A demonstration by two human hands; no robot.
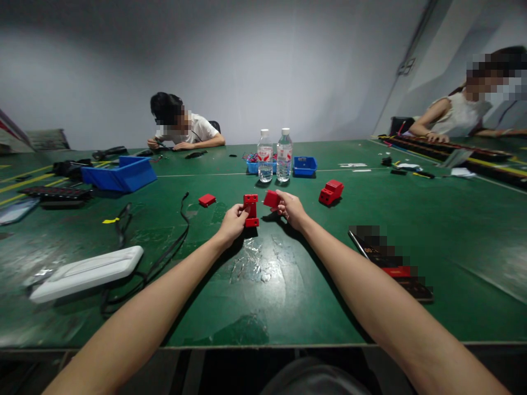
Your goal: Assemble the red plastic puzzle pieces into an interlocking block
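My left hand grips a red bracket-like block with holes in its ends and a recessed middle. Just to its right, my right hand pinches a smaller flat red piece. A narrow gap separates the two red parts. Another flat red piece lies on the table to the left of my hands. Over to the right rests a bigger red block with two dark holes in its near end.
Two water bottles stand behind my hands, near small blue trays. A blue bin, black cable and white power strip-like case lie left. A phone is at right. Two people sit across the green table.
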